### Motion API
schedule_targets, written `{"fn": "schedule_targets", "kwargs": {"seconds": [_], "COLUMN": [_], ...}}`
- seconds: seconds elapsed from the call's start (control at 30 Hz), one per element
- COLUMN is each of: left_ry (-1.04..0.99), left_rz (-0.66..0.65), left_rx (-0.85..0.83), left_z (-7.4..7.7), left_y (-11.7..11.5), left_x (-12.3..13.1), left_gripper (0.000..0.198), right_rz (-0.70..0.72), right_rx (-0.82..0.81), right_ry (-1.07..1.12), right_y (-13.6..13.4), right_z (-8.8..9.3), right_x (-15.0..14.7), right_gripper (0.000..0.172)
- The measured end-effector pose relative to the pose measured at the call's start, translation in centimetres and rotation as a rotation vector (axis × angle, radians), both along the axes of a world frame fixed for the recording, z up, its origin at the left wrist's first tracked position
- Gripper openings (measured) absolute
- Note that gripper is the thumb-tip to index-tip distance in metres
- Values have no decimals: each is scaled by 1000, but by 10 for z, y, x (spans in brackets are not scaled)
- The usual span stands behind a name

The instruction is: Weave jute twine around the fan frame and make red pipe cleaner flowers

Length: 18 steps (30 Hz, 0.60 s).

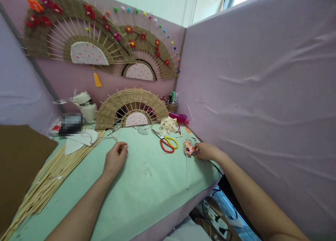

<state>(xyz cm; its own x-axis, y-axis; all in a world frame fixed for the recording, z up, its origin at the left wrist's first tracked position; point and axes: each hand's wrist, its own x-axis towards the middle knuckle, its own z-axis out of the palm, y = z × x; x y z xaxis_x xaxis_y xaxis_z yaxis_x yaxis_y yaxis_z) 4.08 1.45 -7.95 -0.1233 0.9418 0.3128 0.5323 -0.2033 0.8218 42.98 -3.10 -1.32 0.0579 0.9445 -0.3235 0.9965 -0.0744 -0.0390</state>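
Observation:
My right hand [207,151] is at the table's right edge, its fingers closed on a flower-patterned glue gun [188,148]. A translucent glue stick [187,172] points from the gun toward me, and a black cord runs off beside the hand. My left hand [116,158] is above the table left of centre, thumb and fingers pinched together. Something small and pale shows at its fingertips, too small to name. Scissors [168,144] with one red and one yellow handle lie between the hands, blades partly apart. Behind them stands a twine-wrapped fan [133,94] with a pink-dotted centre.
Long thin sticks [56,174] lie on the left by a brown board [21,164] and white paper pieces [78,143]. A white bottle [88,108], a heap of cream strips [169,124] and a pen holder [172,106] stand behind. Decorated fans [57,23] hang on the partition.

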Motion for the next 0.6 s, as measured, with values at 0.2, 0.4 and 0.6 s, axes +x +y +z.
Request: {"fn": "schedule_targets", "kwargs": {"seconds": [0.2, 0.4, 0.6], "left_ry": [37, 79, 63], "left_rz": [23, 8, -20], "left_rx": [-36, -59, -63], "left_z": [2, 6, 4], "left_y": [-2, -4, -3], "left_x": [-1, -2, -1], "left_gripper": [21, 23, 24], "right_rz": [-52, -120, -23], "right_rx": [180, 206, 262], "right_ry": [-48, -32, 6], "right_y": [3, 16, 21], "right_z": [-22, -27, -6], "right_x": [13, 26, 33], "right_gripper": [25, 37, 49]}}
